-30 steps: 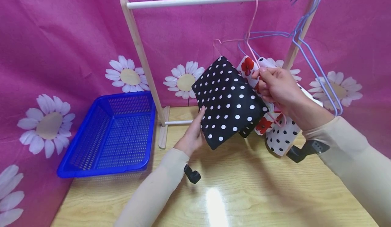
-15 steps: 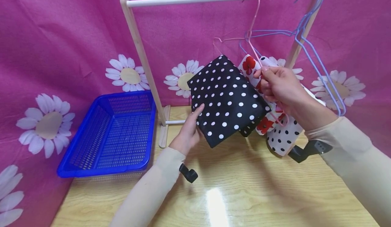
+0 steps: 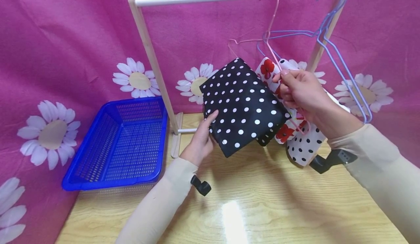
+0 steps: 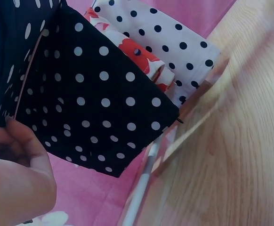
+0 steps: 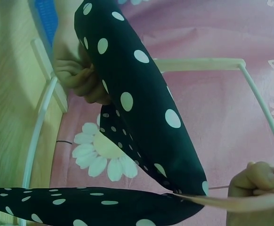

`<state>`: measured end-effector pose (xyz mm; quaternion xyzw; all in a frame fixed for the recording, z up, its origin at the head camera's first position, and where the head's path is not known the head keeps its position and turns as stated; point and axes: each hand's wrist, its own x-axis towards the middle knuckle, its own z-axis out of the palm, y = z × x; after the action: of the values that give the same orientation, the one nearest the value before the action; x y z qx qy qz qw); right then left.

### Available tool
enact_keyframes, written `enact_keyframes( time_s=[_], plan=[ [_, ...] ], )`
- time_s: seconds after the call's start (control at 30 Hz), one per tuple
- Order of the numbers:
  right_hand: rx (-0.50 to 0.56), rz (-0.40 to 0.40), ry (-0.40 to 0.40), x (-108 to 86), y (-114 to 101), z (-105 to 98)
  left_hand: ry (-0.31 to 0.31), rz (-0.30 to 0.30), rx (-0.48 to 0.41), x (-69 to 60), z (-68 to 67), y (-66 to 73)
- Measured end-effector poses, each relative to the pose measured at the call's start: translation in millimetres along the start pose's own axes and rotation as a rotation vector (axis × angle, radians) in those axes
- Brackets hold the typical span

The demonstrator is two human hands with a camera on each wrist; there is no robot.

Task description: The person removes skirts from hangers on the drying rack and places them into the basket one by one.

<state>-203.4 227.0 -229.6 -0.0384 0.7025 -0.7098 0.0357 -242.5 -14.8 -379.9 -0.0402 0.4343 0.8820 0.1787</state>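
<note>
A black cloth with white dots point(image 3: 242, 101) is draped over a pink hanger point(image 3: 273, 21) hooked on the rack's white top bar. My left hand point(image 3: 200, 140) pinches the cloth's left edge, thumb on the front face; in the left wrist view its fingers point(image 4: 21, 141) curl behind a fold. Higher up on the right, my right hand point(image 3: 303, 90) pinches the slanting side of the pink hanger. The right wrist view shows the cloth point(image 5: 127, 89) folded over with its two layers spread apart, and the left hand point(image 5: 80, 75) behind one layer.
Blue hangers point(image 3: 344, 74) hang at the rack's right end. Behind my right hand are a red-flowered cloth point(image 3: 267, 68) and a white cloth with black dots point(image 3: 303, 147). A blue basket point(image 3: 131, 145) stands left of the rack's wooden post point(image 3: 152, 58).
My left hand has shifted slightly left and up, and the black cloth's left edge has swung the same way. The right hand keeps its pinch on the hanger. The head view has shifted a little.
</note>
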Motion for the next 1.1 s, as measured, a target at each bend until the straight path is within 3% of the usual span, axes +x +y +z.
enact_keyframes(
  time_s=[0.27,0.43,0.63,0.87,1.1],
  plan=[
    [-0.018,0.003,-0.013,1.2,0,0,0.027,-0.016,-0.006,-4.8,2.9,11.2],
    [-0.013,0.008,-0.019,2.8,0,1,-0.021,0.023,0.011,-11.3,6.2,20.2],
    [-0.025,-0.004,-0.014,2.0,1,-5,-0.071,0.076,0.104,-18.5,14.9,25.9],
    [0.038,-0.003,-0.064,2.4,2,-9,-0.015,0.09,0.182,-23.6,21.0,27.7],
    [-0.026,0.01,-0.011,1.7,0,-5,0.034,0.145,0.178,-28.5,24.7,31.2]
  ],
)
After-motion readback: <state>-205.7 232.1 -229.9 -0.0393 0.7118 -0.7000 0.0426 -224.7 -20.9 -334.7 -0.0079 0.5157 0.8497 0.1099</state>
